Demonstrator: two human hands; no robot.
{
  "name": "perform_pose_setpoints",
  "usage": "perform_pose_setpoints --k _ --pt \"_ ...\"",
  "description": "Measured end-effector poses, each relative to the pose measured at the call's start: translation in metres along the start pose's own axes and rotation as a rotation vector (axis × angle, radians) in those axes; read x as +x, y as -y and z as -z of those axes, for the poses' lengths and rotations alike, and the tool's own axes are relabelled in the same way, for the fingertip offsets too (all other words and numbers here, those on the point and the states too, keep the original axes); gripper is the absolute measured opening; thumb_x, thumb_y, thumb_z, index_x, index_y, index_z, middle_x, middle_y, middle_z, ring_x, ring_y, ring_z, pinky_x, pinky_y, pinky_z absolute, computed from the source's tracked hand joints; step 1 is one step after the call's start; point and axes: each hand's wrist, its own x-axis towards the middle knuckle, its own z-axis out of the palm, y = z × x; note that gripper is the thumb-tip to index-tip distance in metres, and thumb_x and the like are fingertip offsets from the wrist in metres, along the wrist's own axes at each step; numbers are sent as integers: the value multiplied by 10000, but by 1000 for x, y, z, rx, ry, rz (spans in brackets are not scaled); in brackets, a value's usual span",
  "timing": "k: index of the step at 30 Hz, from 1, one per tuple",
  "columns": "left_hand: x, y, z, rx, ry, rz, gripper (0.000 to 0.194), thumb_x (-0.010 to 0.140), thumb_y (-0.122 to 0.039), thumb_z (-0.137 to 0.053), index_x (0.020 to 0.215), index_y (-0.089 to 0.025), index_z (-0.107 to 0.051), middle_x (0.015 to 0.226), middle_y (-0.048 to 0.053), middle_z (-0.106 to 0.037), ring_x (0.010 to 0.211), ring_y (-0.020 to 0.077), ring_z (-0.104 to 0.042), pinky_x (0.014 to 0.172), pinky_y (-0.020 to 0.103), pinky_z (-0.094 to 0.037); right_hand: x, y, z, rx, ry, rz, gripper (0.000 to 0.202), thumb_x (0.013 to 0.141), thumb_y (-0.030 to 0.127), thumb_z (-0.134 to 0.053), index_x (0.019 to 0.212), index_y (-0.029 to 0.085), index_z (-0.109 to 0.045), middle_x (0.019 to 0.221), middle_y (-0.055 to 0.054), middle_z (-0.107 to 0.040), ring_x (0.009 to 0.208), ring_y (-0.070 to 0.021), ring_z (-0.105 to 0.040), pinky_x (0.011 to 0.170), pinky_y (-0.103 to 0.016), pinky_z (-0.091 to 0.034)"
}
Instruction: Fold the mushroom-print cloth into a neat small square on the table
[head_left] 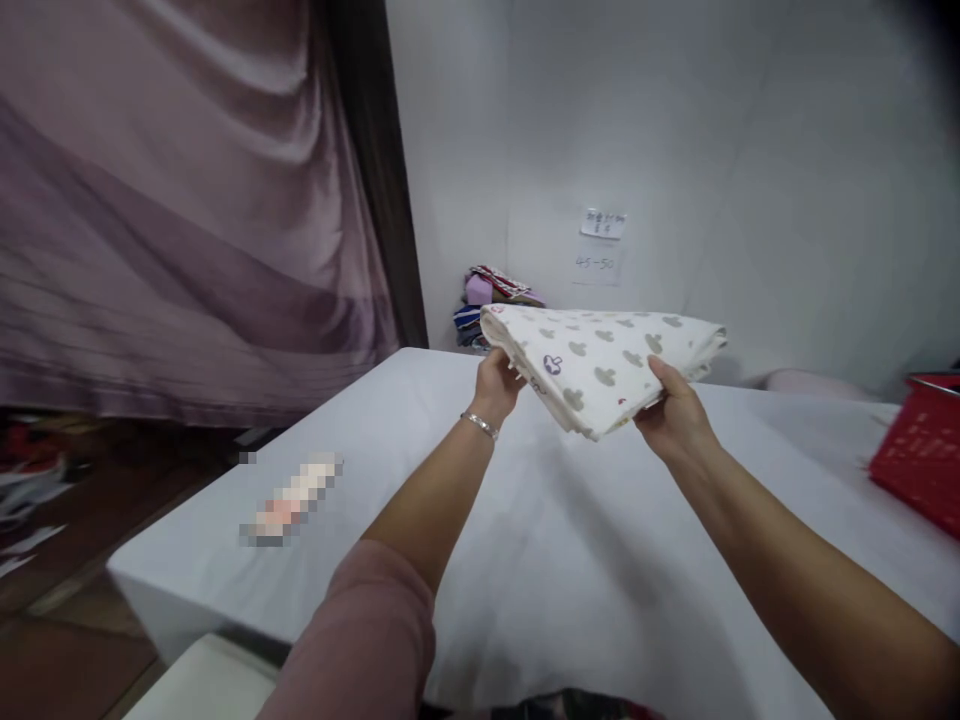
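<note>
A folded white cloth (607, 350) with a grey mushroom-like print is held up above the white-covered table (465, 560). My left hand (498, 385) grips its left edge from below, with the fingers partly hidden under the fabric. At the near right edge, my right hand (675, 415) pinches the cloth, thumb on top and fingers underneath. The cloth's near corner hangs down between the two hands. Behind it, a stack of folded fabrics (472, 315) shows at the back of the table.
A red container (922, 450) stands at the table's right side. On the left lies a pixelated object (292, 500). A mauve curtain (187, 200) hangs at left, and paper labels (602, 224) are stuck on the back wall. A white seat (202, 685) is by the near edge.
</note>
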Motion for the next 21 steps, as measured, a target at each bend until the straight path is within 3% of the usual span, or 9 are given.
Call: perform_pose_setpoints --k 2,3,7,9,11,15,18,21 --pt "3 -18 25 119 -40 -55 238 726 -236 -579 963 -221 -585 975 19 -614 855 161 -593 766 298 -488 7 -32 3 -29 -5 -51 280 768 242 -627 1047 217 -616 1054 -1 -684 1006 -171 -621 791 -254 -559" --pt "-1 -21 42 170 -114 -34 271 740 -247 -587 1009 -236 -568 1032 22 -601 890 165 -590 777 302 -491 7 -52 9 -59 -16 -105 289 790 270 -604 1075 220 -604 1070 -9 -680 1013 -180 -620 795 -274 -561" --pt "-39 -9 120 194 -561 302 371 851 -437 -474 1146 -212 -487 1202 105 -520 995 214 -574 787 353 -514 -24 -134 51 -265 -96 -580 342 800 328 -603 1118 205 -575 1043 -66 -686 974 -235 -639 770 -364 -574" --pt "-60 1 151 167 -605 350 416 877 -477 -409 1162 -182 -475 1205 137 -521 1006 224 -576 779 359 -523 -43 -158 70 -247 -91 -662 392 769 301 -652 1142 229 -556 1104 -55 -664 983 -225 -633 781 -355 -572" --pt "-74 7 169 168 -575 336 415 864 -482 -446 1141 -177 -496 1207 134 -533 1004 214 -582 782 342 -528 -55 -166 79 -221 -54 -684 418 750 308 -682 1143 243 -554 1163 -45 -637 991 -224 -626 786 -360 -572" --pt "-70 15 172 333 -453 335 387 787 -466 -592 1034 -168 -582 1117 126 -608 938 222 -609 754 335 -530 -57 -159 75 -219 -9 -713 383 783 396 -640 1121 230 -570 1148 -60 -642 936 -226 -638 753 -375 -578" --pt "-54 25 161 425 -493 313 353 759 -364 -649 1032 -151 -575 1053 139 -642 887 226 -627 717 340 -527 -51 -157 67 -276 -40 -713 375 780 343 -643 1132 240 -562 1093 -46 -664 879 -212 -648 708 -358 -580" --pt "-51 37 149 437 -531 262 404 727 -289 -689 1080 -161 -540 1103 133 -631 905 208 -625 718 310 -521 -41 -154 67 -383 -33 -609 416 740 235 -661 1144 227 -561 1062 -38 -677 865 -204 -650 677 -317 -574"
